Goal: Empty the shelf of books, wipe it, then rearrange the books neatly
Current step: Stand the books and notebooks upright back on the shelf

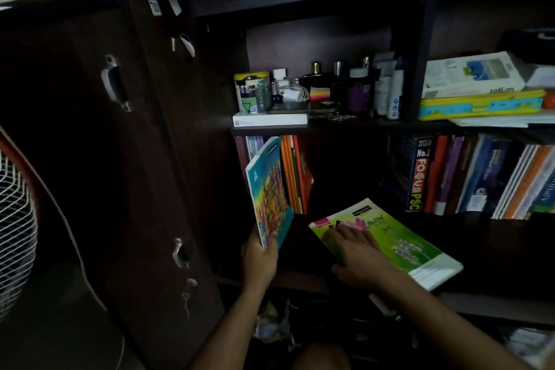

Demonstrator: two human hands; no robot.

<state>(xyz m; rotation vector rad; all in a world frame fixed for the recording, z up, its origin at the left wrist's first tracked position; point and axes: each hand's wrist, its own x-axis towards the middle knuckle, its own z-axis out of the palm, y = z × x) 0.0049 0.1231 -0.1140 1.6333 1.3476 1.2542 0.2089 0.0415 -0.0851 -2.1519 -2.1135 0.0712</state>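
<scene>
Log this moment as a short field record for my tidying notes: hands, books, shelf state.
left hand: left hand grips the teal notebook by its bottom edge, upright, beside the orange books
right hand: right hand rests flat on the green notebook
green notebook: lies flat on the lower shelf, one corner past the front edge
lower shelf: dark gap between the orange books and the row on the right
upper shelf: bottles and a tin
</scene>
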